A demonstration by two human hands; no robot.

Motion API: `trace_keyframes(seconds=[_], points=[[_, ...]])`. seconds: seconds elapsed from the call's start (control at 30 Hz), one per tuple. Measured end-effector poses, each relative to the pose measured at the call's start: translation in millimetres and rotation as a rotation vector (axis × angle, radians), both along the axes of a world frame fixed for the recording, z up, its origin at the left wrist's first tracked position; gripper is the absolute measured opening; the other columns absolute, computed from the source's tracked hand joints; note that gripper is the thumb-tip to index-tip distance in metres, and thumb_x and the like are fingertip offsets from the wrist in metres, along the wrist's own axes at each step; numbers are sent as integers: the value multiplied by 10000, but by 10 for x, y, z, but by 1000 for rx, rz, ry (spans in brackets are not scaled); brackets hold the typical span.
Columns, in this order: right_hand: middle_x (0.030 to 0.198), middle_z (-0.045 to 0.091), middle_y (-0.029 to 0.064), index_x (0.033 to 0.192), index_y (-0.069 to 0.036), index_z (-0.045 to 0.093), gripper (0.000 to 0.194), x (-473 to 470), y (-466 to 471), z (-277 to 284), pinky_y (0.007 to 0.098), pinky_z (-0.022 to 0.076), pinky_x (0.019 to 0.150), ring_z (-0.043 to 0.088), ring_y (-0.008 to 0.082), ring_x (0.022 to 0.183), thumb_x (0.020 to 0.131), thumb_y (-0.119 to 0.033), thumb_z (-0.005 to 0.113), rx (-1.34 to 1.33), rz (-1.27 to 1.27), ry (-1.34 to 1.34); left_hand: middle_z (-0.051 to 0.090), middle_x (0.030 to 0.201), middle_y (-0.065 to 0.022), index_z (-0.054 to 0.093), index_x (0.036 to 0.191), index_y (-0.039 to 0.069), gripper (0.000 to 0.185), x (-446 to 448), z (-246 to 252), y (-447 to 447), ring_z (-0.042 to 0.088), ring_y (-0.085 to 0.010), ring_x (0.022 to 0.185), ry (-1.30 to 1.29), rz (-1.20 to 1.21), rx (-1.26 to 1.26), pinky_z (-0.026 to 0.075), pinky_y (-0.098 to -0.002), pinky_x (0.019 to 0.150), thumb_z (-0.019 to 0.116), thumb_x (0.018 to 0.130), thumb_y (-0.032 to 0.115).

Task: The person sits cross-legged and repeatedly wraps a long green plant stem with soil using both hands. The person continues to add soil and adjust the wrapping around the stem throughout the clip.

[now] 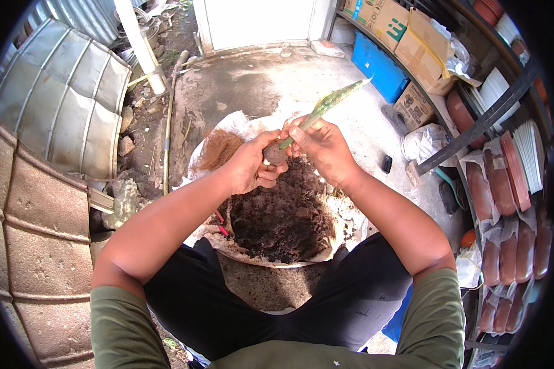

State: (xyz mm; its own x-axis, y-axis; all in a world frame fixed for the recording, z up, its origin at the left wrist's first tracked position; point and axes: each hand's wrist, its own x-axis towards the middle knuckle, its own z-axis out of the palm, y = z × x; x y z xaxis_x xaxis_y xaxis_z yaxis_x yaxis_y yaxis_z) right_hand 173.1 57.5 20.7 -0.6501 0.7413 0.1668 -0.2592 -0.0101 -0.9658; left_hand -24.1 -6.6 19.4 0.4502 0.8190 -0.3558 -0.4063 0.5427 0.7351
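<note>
My left hand (255, 165) is closed around a brown clump of soil or root ball (274, 153), held above a white sack. A long pointed green leaf (325, 105), mottled and pale at its edge, is pinched by its lower end in my right hand (321, 148). That lower end meets the clump between both hands; whether it enters the clump is unclear. Below lies a heap of dark, fibrous soil (284, 221) on the spread white sack (240, 121). Brown fibre (220, 148) rests on the sack's left part. A red-handled tool (223, 231) lies at the soil's left edge, partly hidden.
Shelving on the right holds cardboard boxes (388, 25) and wrapped brown planters (494, 184). A blue bin (378, 64) stands near it. A small black object (387, 164) lies on the concrete floor. Left are a bamboo pole (167, 133), a metal sheet (57, 92) and a brown tiled surface (48, 263).
</note>
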Motion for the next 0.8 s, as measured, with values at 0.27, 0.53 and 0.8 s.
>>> trace_keyframes(seconds=[0.27, 0.53, 0.8], points=[[1008, 687, 43, 1070, -49, 671, 173, 70, 45, -14, 303, 505, 704, 575, 100, 753, 1034, -218, 655, -2, 163, -2, 490, 722, -6, 584, 1146, 100, 329, -69, -59, -12, 366, -74, 503, -18, -209, -28, 292, -228, 489, 653, 945, 352], [1055, 689, 58, 1102, -66, 666, 161, 65, 64, -23, 319, 526, 740, 609, 127, 813, 1035, -211, 648, -99, 166, 96, 252, 569, 119, 577, 1071, 125, 253, -27, -83, 39, 236, -48, 470, -10, -165, -72, 194, -237, 461, 649, 938, 327], [1072, 690, 61, 1111, -60, 659, 158, 47, 59, -35, 319, 526, 753, 619, 127, 872, 1036, -198, 647, -57, 109, 87, 222, 596, 109, 559, 1001, 134, 129, -4, -152, 41, 204, -52, 478, -77, -94, -32, 176, -251, 452, 587, 906, 217]])
